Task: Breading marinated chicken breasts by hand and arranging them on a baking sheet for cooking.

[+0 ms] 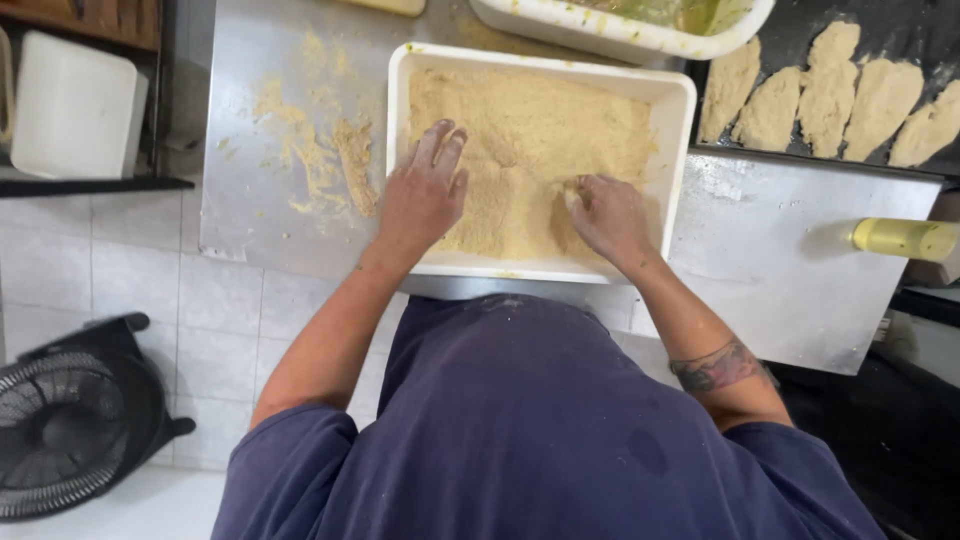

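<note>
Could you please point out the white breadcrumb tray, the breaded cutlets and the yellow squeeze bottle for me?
white breadcrumb tray (680, 150): head view, on its bare right rim.
breaded cutlets (828, 90): head view, middle of one cutlet in the row on the dark tray.
yellow squeeze bottle (905, 239): head view, on its body, lying at the right edge.

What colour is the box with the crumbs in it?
White, the tray holding tan breadcrumbs, seen from the head view.

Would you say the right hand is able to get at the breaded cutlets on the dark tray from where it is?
Probably yes: the right hand rests in the crumb tub, and the cutlets lie uncovered just beyond its right wall, with nothing between.
</note>
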